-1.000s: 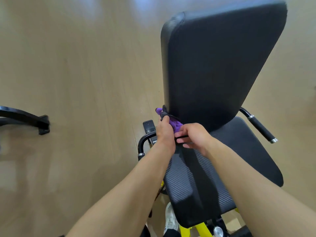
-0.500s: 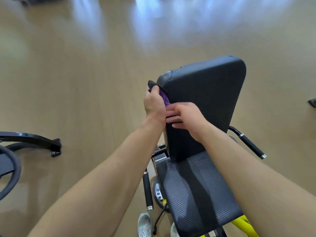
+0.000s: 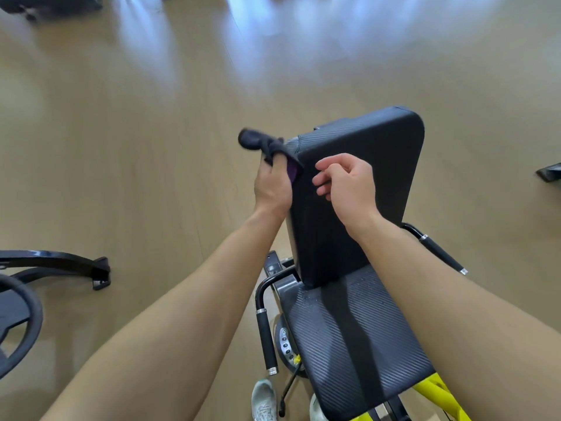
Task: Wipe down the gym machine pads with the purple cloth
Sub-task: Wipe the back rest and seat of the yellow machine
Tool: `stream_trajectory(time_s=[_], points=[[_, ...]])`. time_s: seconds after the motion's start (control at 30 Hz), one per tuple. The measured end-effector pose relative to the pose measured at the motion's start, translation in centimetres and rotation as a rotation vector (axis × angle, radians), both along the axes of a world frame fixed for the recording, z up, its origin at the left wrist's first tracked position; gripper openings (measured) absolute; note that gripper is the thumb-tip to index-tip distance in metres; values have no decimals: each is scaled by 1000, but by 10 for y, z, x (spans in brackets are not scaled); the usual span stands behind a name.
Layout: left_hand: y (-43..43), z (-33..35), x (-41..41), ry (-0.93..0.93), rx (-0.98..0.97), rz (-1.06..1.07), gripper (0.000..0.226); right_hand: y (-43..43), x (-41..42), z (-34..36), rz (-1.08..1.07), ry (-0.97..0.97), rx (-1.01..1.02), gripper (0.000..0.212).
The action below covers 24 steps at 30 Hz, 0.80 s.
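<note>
A black upright back pad [image 3: 373, 165] rises behind a black ribbed seat pad [image 3: 349, 338]. My left hand [image 3: 271, 186] is shut on the purple cloth [image 3: 267, 147], pressing it against the back pad's left edge near the top corner. The cloth looks dark, with a purple patch by my fingers, and its loose end sticks up and to the left. My right hand [image 3: 349, 185] hovers in front of the back pad with fingers loosely curled and holds nothing.
Black side handles [image 3: 266, 338] [image 3: 437, 250] flank the seat, above a yellow frame [image 3: 437, 396]. My shoes [image 3: 264, 399] are on the tan wooden floor. Another black machine's base and wheel [image 3: 51, 265] sit at the left.
My left hand has carried the cloth up the back pad's left edge from the bottom to near the top corner. My right hand has let go of the cloth and moved right.
</note>
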<state>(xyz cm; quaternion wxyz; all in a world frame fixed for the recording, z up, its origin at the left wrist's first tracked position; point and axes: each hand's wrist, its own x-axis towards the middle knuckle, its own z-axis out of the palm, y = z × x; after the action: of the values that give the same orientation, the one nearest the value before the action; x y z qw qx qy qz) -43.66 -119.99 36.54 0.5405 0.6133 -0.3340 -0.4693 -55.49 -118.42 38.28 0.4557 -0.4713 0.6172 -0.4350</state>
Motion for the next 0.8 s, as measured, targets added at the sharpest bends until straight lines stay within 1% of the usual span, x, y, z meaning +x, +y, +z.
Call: stream_trajectory(time_s=[0.03,0.07,0.13,0.17,0.2,0.23,0.3,0.37,0.43,0.47,0.53,0.6,0.63,0.7,0.8], points=[[-8,10,-2,-61,-46,-51,33,-3,1,3,-20,3,-14,25],[-15,19,-4,-198,-57,-133,27,-6,2,6,-39,13,-35,22],[-23,25,-9,-555,-110,-290,17,-11,4,11,-81,66,-69,16],[-24,21,-8,-686,-140,-296,12,-12,3,14,-103,99,-76,15],[-23,15,-4,-749,-154,-255,8,-13,2,15,-120,124,-83,14],[-18,7,2,-756,-149,-183,11,-12,0,16,-130,145,-90,15],[-5,-12,18,-720,-118,-23,24,-11,-4,15,-121,183,-97,17],[14,-30,30,-686,-51,-6,43,-11,-7,13,-86,212,-105,18],[30,-38,29,-589,-2,-26,57,-11,-7,12,-58,245,-117,19],[31,-37,24,-513,9,16,56,-10,-6,12,-49,256,-127,19],[17,-23,13,-366,19,181,41,-11,-4,11,-34,275,-151,20],[-4,-1,6,-250,-34,298,27,-10,1,11,-32,290,-184,23],[-13,8,4,-218,-79,321,25,-11,3,12,-39,292,-200,24],[-20,14,0,-199,-137,290,29,-12,4,12,-72,294,-223,27],[-10,-9,-10,-288,-129,51,47,-13,2,11,-94,344,-256,31]])
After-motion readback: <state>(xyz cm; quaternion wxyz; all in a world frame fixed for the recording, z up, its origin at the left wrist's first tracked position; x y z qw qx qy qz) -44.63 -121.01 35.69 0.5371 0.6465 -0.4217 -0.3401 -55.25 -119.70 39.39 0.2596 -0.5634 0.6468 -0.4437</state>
